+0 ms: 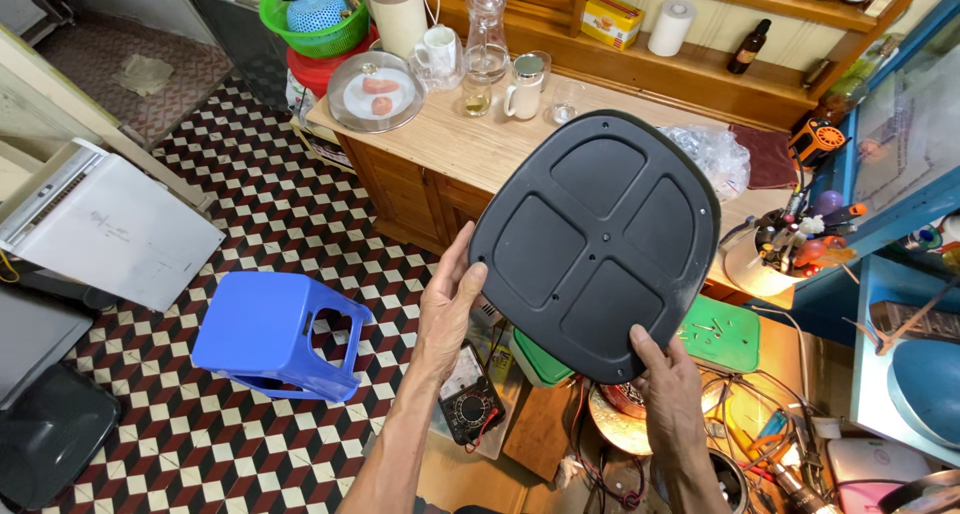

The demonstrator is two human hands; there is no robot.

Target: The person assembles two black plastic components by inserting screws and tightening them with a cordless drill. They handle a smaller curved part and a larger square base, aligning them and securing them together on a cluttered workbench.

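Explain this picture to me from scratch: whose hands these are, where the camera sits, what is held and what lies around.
There is no machine here. One camera, worn on a person's head, looks down at their own two bare hands. The left hand and the right hand hold up a black plastic panel, rounded, with four sunken fields, each with a grip on its lower edge. Behind it stands a wooden counter with jars and cups. Below lie a multimeter and a green lid. A blue plastic stool stands on the chequered tile floor.
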